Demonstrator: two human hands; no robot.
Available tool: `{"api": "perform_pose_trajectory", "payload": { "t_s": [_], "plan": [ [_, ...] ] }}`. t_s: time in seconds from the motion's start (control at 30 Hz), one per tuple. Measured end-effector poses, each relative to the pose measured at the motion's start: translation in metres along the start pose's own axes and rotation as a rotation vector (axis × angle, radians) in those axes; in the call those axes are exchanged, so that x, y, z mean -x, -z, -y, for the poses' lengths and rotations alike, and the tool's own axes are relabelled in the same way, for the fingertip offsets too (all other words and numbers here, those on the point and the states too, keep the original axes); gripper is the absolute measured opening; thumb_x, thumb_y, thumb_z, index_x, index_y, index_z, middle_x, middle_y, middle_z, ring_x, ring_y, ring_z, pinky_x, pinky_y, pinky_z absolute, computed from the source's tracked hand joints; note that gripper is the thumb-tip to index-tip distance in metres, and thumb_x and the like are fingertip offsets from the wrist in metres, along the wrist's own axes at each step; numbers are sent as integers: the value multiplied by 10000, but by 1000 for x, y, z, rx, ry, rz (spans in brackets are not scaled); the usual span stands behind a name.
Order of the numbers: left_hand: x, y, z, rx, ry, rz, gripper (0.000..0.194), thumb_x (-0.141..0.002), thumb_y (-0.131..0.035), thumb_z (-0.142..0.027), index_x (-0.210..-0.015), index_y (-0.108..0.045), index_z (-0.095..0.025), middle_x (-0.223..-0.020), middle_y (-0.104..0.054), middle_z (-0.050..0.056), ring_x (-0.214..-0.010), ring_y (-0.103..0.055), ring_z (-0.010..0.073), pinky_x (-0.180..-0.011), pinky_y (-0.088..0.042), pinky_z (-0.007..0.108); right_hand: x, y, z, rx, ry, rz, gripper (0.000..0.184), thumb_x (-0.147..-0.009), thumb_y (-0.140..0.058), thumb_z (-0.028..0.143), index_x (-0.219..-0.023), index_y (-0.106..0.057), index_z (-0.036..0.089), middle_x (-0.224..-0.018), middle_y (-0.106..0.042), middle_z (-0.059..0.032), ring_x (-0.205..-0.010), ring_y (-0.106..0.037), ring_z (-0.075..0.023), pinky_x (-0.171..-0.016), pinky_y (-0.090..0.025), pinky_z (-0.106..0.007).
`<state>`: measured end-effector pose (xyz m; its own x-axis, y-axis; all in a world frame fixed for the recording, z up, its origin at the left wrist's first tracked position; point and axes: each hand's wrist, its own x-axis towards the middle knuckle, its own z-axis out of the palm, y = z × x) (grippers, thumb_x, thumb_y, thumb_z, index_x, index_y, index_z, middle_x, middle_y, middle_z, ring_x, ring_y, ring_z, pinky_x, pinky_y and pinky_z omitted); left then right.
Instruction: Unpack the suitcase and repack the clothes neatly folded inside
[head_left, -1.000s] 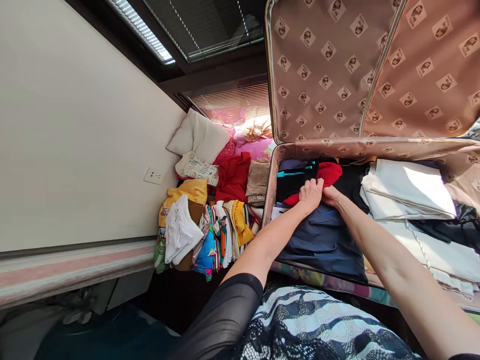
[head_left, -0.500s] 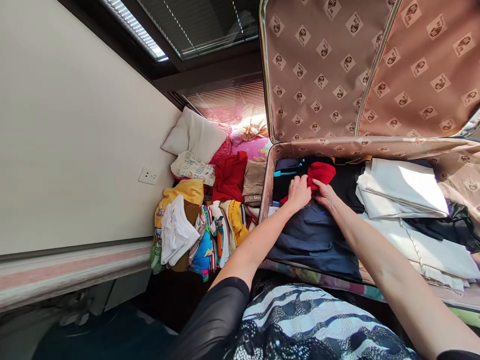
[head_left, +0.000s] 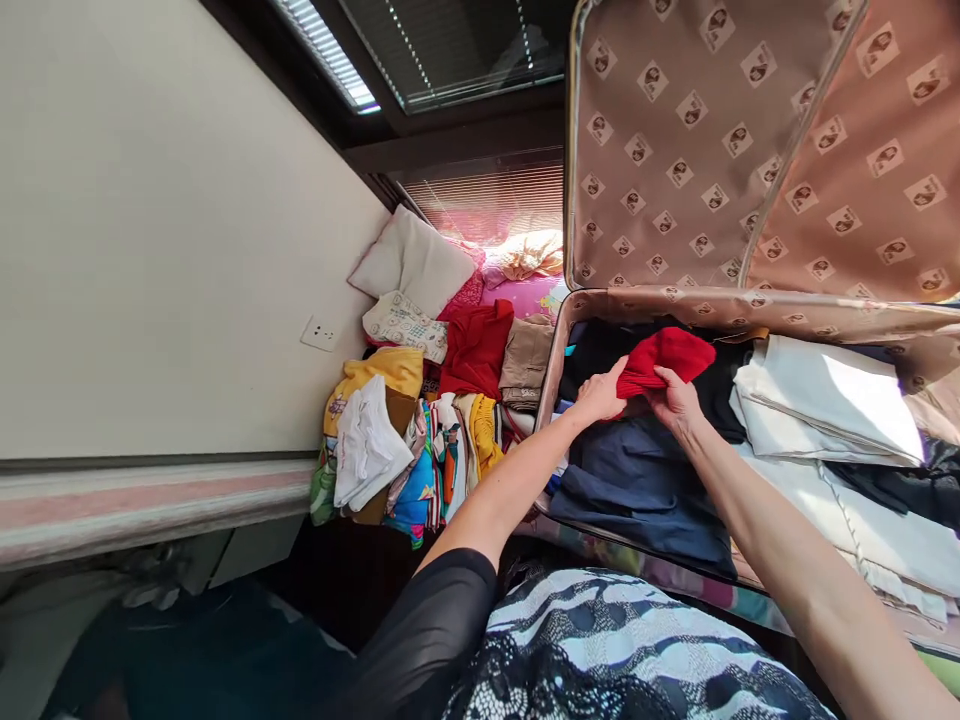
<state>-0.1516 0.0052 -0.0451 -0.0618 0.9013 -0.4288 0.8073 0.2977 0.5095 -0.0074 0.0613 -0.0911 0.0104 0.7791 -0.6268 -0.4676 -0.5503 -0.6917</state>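
Note:
A red knitted cap (head_left: 670, 358) with a ribbed edge is stretched between my two hands, over the left part of the open suitcase (head_left: 553, 375). My left hand (head_left: 602, 391) pinches its ribbed left end. Gripping the lower edge nearer the crown is my right hand (head_left: 674, 402), thumb on top of the fabric. Below my hands lies a folded navy garment (head_left: 645, 490). Black clothing (head_left: 726, 395) is packed behind and to the right of the cap.
White folded cloth (head_left: 825, 400) fills the suitcase's right side. Its patterned lid (head_left: 675, 150) stands raised at the back. Left of it are piled clothes, including a red garment (head_left: 478, 350), a white one (head_left: 367, 440) and brown trousers (head_left: 527, 360), beside a pillow (head_left: 420, 260).
The red cap is now spread out lengthwise between my hands, where before it was bunched and partly hidden. My hands have moved slightly apart. The view has shifted left.

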Motion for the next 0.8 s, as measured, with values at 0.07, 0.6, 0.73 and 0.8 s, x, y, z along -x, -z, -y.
{"api": "perform_pose_trajectory", "payload": {
  "t_s": [0.07, 0.6, 0.73, 0.8],
  "plan": [
    [13, 23, 0, 78, -92, -40, 979, -940, -791, -385, -1768, -273, -325, -1324, -786, 112, -1213, -766, 346, -1046, -605, 425, 14, -12, 14, -29, 123, 65, 412, -603, -818, 237, -974, -638, 234, -877, -739, 14, -784, -725, -195, -674, -676, -327],
    [69, 178, 200, 1320, -131, -169, 1125, -598, -1034, -235, -1617, -556, -222, -1424, -741, 169, -1294, -722, 340, -1195, -503, 550, 116, -299, -24, 490, 187, 417, 302, -758, -769, 255, -1022, -630, 210, -966, -739, -21, -811, -724, -185, -528, -607, -234],
    [55, 186, 243, 1395, -31, -113, 960, -619, -1030, -215, -1499, -647, -211, -1271, -808, 142, -1062, -797, 284, -1081, -586, 518, 98, -341, -56, 576, 151, 397, 286, -810, -740, 225, -1070, -623, 201, -1010, -740, -37, -802, -714, -174, -537, -605, -244],
    [50, 193, 266, 1345, 21, -71, 840, -685, -1017, -289, -1444, -671, -189, -1198, -823, 139, -997, -803, 274, -1037, -606, 499, 86, -358, -75, 634, 127, 414, 333, -845, -762, 268, -1138, -620, 199, -1098, -742, -57, -829, -716, -170, -573, -617, -252]
  ]
}}
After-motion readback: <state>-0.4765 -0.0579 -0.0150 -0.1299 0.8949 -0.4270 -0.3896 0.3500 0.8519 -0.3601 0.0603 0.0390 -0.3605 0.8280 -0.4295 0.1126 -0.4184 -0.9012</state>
